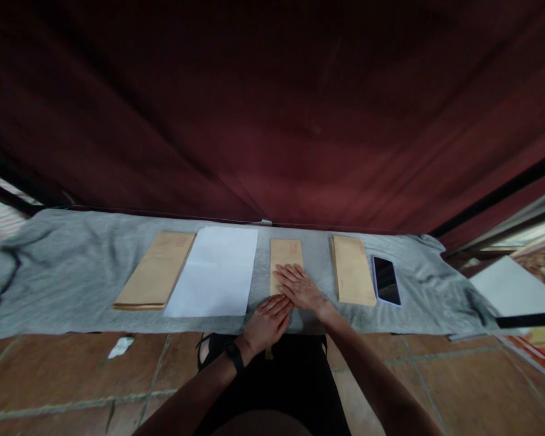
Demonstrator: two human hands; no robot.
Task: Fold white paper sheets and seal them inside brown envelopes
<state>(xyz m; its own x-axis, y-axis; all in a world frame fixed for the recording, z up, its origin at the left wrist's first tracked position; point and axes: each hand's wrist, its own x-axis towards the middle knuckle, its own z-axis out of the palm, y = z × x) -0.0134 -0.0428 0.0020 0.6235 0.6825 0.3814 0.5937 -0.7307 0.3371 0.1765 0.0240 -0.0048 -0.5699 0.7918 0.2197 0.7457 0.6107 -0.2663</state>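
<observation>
A brown paper envelope [285, 248] lies upright in front of me on the grey cloth [318, 260]. Flat on its middle rests my right hand [298, 286], fingers stretched out and pointing left. My left hand [267, 321], with a dark band on the wrist, lies over the envelope's near end, its fingertips beside or touching the right hand. Both hands cover the lower part of the envelope. Left of them are a stack of white paper [215, 272] and a pile of brown envelopes [154, 272]. To the right lies another small pile of envelopes [354, 272].
A phone [386, 280] with a pale edge sits right of the right-hand pile. Behind the cloth-covered surface hangs a dark red curtain [272, 133]. A white scrap [120, 347] lies on the tiled floor [63, 369]. Dark metal bars [504, 191] flank the surface.
</observation>
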